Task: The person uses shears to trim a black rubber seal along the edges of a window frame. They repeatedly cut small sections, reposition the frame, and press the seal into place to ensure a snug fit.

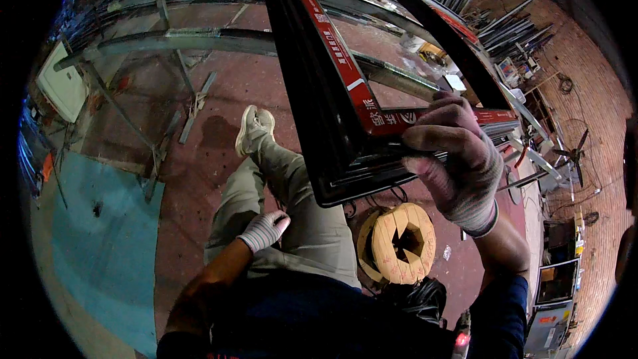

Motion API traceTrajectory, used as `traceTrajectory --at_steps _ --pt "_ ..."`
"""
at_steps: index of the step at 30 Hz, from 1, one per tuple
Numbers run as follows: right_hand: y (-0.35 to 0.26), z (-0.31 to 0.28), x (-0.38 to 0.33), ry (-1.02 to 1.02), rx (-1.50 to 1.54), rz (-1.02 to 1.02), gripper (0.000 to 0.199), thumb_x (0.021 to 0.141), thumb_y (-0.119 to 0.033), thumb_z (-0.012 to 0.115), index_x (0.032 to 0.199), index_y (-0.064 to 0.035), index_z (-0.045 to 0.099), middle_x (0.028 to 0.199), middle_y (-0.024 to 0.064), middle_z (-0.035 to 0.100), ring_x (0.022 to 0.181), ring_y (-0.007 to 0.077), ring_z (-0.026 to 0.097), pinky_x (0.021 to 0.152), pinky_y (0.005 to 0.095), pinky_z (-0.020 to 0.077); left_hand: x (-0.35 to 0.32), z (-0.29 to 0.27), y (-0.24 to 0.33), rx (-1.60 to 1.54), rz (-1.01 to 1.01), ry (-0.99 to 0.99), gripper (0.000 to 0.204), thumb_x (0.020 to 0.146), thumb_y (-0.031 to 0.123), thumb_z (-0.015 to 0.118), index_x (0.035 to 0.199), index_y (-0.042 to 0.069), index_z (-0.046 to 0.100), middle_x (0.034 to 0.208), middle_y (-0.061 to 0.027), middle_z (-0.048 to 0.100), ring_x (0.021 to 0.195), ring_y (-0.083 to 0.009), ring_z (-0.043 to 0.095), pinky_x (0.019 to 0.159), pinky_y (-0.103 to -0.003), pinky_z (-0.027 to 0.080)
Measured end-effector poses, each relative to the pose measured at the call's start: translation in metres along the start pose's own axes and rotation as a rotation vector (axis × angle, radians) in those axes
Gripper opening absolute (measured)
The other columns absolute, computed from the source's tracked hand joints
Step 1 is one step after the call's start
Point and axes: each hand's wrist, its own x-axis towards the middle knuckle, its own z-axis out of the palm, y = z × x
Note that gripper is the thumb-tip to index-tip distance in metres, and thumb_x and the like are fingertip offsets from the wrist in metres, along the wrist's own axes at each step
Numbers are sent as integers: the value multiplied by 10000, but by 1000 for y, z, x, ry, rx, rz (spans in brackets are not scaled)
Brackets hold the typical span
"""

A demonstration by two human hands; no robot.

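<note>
My right hand (pixel 457 159), in a grey knit glove, grips the near rail of a large black metal frame (pixel 319 106) with red protective tape along its edges. The frame is lifted and tilted away from me, its lower corner hanging above my thigh. My left hand (pixel 264 229), also gloved, rests against my left thigh with its fingers loosely apart and holds nothing. My legs in khaki trousers and one light shoe (pixel 254 126) show below the frame on the reddish floor.
A round wooden spool (pixel 399 242) stands by my right leg. Long metal profiles (pixel 199 40) lie across the floor ahead, more lean at the upper right (pixel 512 26). A blue sheet (pixel 100 226) covers the floor at left. Brick wall, a fan and cabinets are at right.
</note>
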Motion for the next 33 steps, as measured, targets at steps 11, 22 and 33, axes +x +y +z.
traceTrajectory --at_steps 11,22,33 --pt "-7 -1 23 -176 220 299 165 794 -45 787 870 -44 641 1138 108 572 1037 200 610 786 316 544 8 5 -20 -45 85 35 326 956 363 594 1061 69 688 811 -141 691 741 -268 658 715 -376 521" --pt "0 -5 34 -349 475 495 441 854 -101 735 1257 -54 563 1280 138 564 1130 236 590 940 351 495 1 -4 -2 -1 42 10 360 964 382 579 1095 63 684 849 -143 700 775 -265 668 742 -374 528" --pt "3 -4 35 -471 -3 175 553 911 -133 663 1428 -64 480 1321 201 540 1193 350 571 984 449 485 4 1 -6 -19 56 14 349 963 379 582 1094 72 684 879 -141 707 811 -263 675 774 -380 528"
